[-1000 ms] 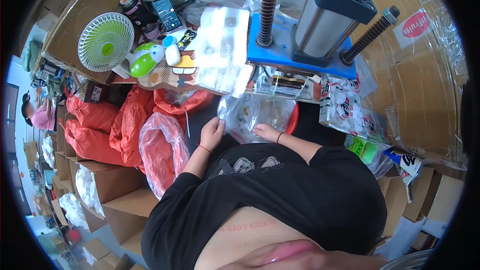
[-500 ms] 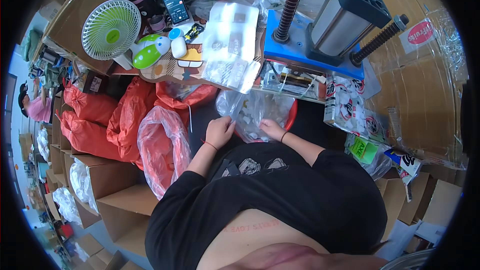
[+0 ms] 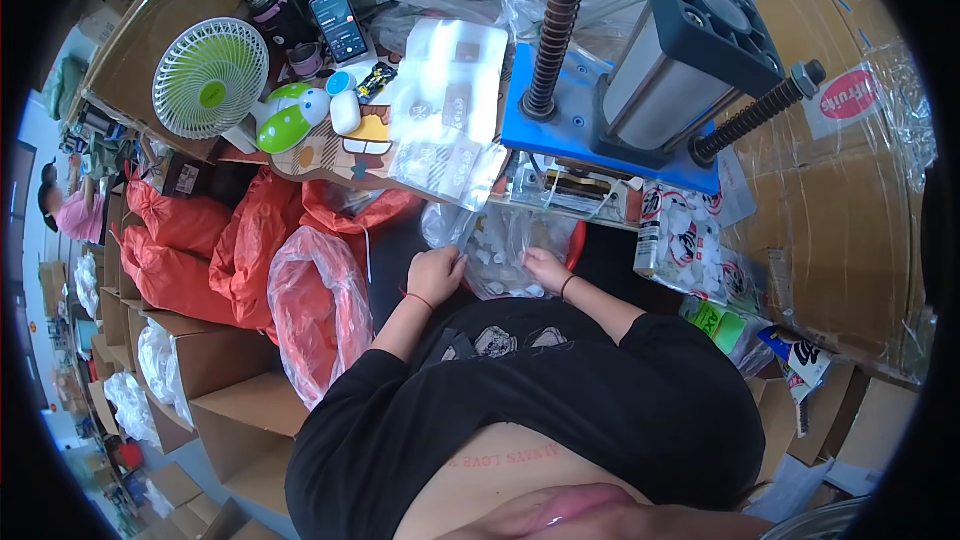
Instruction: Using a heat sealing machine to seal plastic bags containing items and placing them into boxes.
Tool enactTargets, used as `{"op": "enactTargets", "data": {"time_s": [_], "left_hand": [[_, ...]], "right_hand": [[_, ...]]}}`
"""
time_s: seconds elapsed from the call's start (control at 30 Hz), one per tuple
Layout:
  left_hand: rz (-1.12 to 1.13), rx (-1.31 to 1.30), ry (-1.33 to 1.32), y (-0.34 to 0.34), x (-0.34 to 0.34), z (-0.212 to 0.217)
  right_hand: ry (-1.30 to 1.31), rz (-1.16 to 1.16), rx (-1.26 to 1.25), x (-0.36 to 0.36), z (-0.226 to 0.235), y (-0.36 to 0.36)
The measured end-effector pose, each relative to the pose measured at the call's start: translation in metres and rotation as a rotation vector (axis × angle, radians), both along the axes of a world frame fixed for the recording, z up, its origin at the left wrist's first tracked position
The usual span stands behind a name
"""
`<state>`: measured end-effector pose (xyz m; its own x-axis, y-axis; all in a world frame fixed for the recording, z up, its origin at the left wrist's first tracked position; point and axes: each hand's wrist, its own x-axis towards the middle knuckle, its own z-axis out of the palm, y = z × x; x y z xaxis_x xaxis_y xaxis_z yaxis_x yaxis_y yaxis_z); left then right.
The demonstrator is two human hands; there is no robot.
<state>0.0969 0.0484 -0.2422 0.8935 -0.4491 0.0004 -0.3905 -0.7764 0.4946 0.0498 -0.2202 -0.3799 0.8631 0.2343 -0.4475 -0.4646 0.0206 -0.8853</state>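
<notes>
Both hands grip a clear plastic bag (image 3: 500,258) in front of my body. My left hand (image 3: 436,274) has its fingers pinched on the bag's left side. On the other side, my right hand (image 3: 547,269) is closed on the film. Several small white pieces show through the plastic, their exact kind too small to tell. Beneath and behind the bag a red tub (image 3: 577,243) shows part of its rim. The tub's remainder is hidden by the bag and the bench.
A blue press (image 3: 610,145) stands on the bench at the right, a green-and-white fan (image 3: 211,80) and a phone (image 3: 340,26) at the left. Red sacks (image 3: 175,265) and a plastic-lined red bag (image 3: 315,305) lie left. Cardboard boxes (image 3: 240,408) stand beyond. A person (image 3: 75,212) is far left.
The view has shifted a little, so the bench items sit lower and more to the left. Both hands keep their hold on the bag, whose white pieces show more clearly.
</notes>
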Motion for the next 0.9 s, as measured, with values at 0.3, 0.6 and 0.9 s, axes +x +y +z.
{"op": "enactTargets", "data": {"time_s": [0.3, 0.6, 0.9], "left_hand": [[-0.014, 0.081, 0.036, -0.003, 0.003, -0.004], [-0.037, 0.09, 0.021, 0.0, 0.0, -0.005], [-0.081, 0.093, -0.012, 0.005, -0.009, -0.005]], "right_hand": [[0.035, -0.001, 0.05, 0.005, 0.007, 0.0], [-0.037, 0.01, -0.048, 0.002, 0.015, -0.002], [-0.195, 0.081, -0.268, -0.008, 0.001, -0.007]]}}
